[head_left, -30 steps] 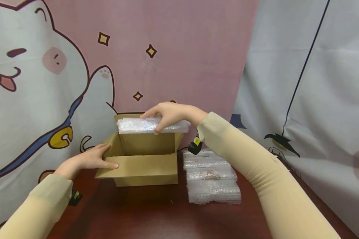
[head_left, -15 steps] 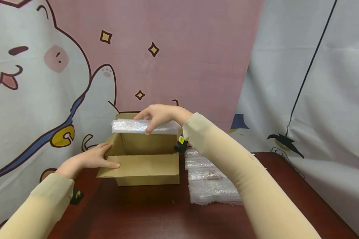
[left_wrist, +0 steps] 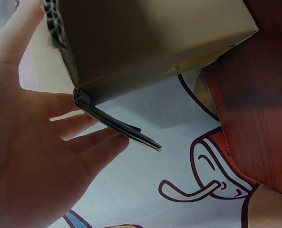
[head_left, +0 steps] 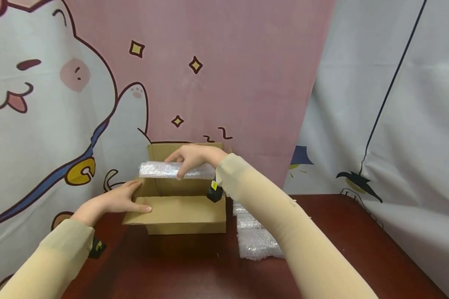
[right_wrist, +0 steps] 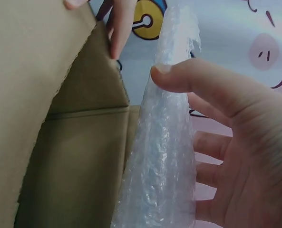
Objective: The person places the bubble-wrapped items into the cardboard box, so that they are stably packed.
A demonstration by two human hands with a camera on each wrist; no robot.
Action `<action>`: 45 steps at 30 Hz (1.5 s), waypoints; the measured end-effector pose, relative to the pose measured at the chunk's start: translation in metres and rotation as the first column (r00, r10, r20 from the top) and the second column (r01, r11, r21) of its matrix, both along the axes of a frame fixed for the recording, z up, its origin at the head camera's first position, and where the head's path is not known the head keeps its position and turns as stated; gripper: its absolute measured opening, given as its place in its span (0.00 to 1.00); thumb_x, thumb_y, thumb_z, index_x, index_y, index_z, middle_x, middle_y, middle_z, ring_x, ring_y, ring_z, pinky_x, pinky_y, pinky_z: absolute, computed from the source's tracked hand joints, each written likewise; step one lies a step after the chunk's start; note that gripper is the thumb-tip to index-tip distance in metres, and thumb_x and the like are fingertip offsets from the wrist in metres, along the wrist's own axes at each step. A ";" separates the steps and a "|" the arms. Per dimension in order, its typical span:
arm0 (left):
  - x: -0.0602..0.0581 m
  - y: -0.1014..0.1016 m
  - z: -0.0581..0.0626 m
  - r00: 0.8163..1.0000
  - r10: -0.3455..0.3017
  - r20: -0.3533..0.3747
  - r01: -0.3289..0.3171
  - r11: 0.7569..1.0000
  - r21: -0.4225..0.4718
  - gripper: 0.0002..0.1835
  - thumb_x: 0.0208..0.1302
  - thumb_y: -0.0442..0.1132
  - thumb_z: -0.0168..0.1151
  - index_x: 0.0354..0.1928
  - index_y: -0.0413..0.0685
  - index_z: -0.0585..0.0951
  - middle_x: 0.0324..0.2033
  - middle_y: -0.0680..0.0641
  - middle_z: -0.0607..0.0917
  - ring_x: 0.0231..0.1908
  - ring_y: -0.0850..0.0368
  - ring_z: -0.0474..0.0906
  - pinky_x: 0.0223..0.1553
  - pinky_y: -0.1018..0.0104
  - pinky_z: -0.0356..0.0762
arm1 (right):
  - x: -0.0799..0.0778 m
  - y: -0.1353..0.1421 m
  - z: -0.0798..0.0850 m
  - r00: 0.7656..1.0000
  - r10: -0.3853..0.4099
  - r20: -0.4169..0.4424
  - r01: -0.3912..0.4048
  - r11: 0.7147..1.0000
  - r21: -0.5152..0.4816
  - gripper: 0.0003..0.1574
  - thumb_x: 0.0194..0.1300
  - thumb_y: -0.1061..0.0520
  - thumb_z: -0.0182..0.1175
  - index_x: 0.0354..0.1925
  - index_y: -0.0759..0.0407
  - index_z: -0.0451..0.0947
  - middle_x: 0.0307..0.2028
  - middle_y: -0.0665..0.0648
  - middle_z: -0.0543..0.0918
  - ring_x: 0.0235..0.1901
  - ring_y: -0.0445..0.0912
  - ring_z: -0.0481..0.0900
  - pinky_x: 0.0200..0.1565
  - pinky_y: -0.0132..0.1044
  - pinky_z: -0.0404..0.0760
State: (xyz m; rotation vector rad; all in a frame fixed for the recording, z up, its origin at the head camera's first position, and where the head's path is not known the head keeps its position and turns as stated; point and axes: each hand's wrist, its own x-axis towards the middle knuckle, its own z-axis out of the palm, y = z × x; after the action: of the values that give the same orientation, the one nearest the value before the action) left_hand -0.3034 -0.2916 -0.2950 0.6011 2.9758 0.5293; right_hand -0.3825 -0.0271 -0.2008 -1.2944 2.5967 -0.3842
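In the head view my right hand (head_left: 196, 157) grips a long flat bubble-wrapped package (head_left: 157, 170) above an open cardboard box (head_left: 187, 227). Thumb and fingers lie on opposite sides of the package (right_wrist: 162, 142) in the right wrist view. What is inside the wrap is blurred. My left hand (head_left: 116, 200) holds the box at its left front corner, its thumb on the front flap (head_left: 187, 209). The left wrist view has the fingers of the left hand (left_wrist: 41, 147) against the outside of a side flap (left_wrist: 124, 127).
Several more bubble-wrapped packages (head_left: 258, 243) lie in a row on the dark red table (head_left: 164, 270), right of the box and partly behind my right sleeve. A printed cloth (head_left: 254, 83) hangs behind the table.
The right hand has moved left and then down with the bubble-wrapped package, bringing it lower toward the box opening. The left hand stays at the box corner.
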 end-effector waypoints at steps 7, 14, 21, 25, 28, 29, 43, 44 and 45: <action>-0.001 -0.002 0.000 1.000 0.006 -0.024 -0.006 1.000 -0.019 0.60 0.54 0.63 0.68 0.70 0.21 0.52 0.67 0.21 0.54 0.65 0.23 0.53 0.60 0.32 0.58 | -0.007 -0.003 -0.014 0.998 -0.034 0.049 0.034 0.999 0.004 0.43 0.54 0.52 0.70 0.68 0.45 0.69 0.55 0.55 0.78 0.53 0.43 0.74 0.51 0.34 0.74; -0.003 -0.001 -0.003 1.000 0.010 -0.015 -0.010 1.000 -0.015 0.61 0.53 0.63 0.68 0.70 0.21 0.51 0.67 0.21 0.54 0.65 0.24 0.52 0.60 0.32 0.57 | -0.009 -0.004 -0.026 0.995 -0.052 0.084 0.050 0.998 0.031 0.42 0.55 0.53 0.70 0.68 0.46 0.69 0.63 0.53 0.73 0.60 0.47 0.71 0.57 0.38 0.71; -0.003 -0.001 -0.004 1.000 0.014 -0.007 -0.014 1.000 -0.011 0.61 0.53 0.63 0.68 0.70 0.21 0.51 0.67 0.21 0.53 0.65 0.23 0.51 0.60 0.32 0.56 | -0.014 -0.003 -0.036 0.991 -0.072 0.115 0.068 0.997 0.040 0.42 0.57 0.54 0.69 0.69 0.47 0.68 0.64 0.53 0.73 0.61 0.47 0.70 0.58 0.38 0.71; -0.003 -0.001 -0.004 1.000 0.015 -0.008 -0.015 1.000 -0.011 0.61 0.53 0.64 0.68 0.70 0.21 0.52 0.67 0.21 0.53 0.66 0.23 0.51 0.60 0.32 0.56 | -0.016 -0.001 -0.041 0.986 -0.095 0.137 0.089 0.995 0.046 0.42 0.57 0.54 0.69 0.69 0.46 0.68 0.64 0.53 0.73 0.60 0.46 0.71 0.58 0.37 0.71; -0.002 -0.001 -0.004 1.000 0.013 -0.014 -0.013 1.000 -0.011 0.61 0.53 0.63 0.68 0.70 0.22 0.52 0.67 0.21 0.53 0.66 0.24 0.51 0.61 0.32 0.56 | -0.017 0.001 -0.043 0.983 -0.113 0.142 0.106 0.993 0.056 0.41 0.57 0.53 0.69 0.68 0.45 0.69 0.65 0.52 0.71 0.60 0.45 0.71 0.59 0.38 0.70; -0.002 -0.001 -0.004 1.000 0.012 -0.017 -0.012 1.000 -0.011 0.61 0.53 0.63 0.68 0.70 0.22 0.52 0.67 0.21 0.53 0.66 0.24 0.51 0.61 0.32 0.56 | -0.017 0.001 -0.044 0.983 -0.116 0.144 0.108 0.992 0.059 0.41 0.57 0.53 0.69 0.68 0.45 0.69 0.66 0.51 0.70 0.59 0.44 0.71 0.59 0.39 0.70; 0.001 0.001 -0.002 1.000 0.015 -0.009 -0.015 1.000 0.000 0.61 0.53 0.63 0.68 0.70 0.22 0.52 0.67 0.21 0.53 0.66 0.24 0.50 0.61 0.32 0.55 | -0.016 -0.005 -0.057 0.965 -0.148 0.216 0.137 0.989 0.063 0.39 0.57 0.53 0.70 0.66 0.44 0.71 0.69 0.50 0.65 0.67 0.48 0.62 0.63 0.43 0.65; 0.001 0.001 -0.002 1.000 0.015 -0.009 -0.015 1.000 -0.001 0.61 0.53 0.63 0.68 0.70 0.22 0.52 0.67 0.21 0.53 0.66 0.24 0.50 0.61 0.32 0.55 | -0.016 -0.006 -0.058 0.964 -0.148 0.221 0.137 0.989 0.063 0.39 0.57 0.54 0.69 0.66 0.44 0.71 0.69 0.51 0.65 0.67 0.48 0.62 0.63 0.43 0.65; 0.001 0.001 -0.002 1.000 0.015 -0.008 -0.015 1.000 -0.002 0.60 0.53 0.63 0.68 0.70 0.22 0.51 0.67 0.21 0.53 0.66 0.24 0.50 0.61 0.32 0.55 | -0.016 -0.006 -0.060 0.962 -0.151 0.226 0.140 0.988 0.063 0.39 0.57 0.54 0.69 0.66 0.44 0.72 0.69 0.51 0.65 0.67 0.48 0.62 0.63 0.43 0.66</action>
State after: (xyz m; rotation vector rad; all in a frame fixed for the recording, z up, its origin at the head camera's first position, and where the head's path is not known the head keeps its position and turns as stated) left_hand -0.3024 -0.2908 -0.2969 0.5821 2.9908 0.5259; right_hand -0.3984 -0.0335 -0.2605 -0.9825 2.4937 -0.4656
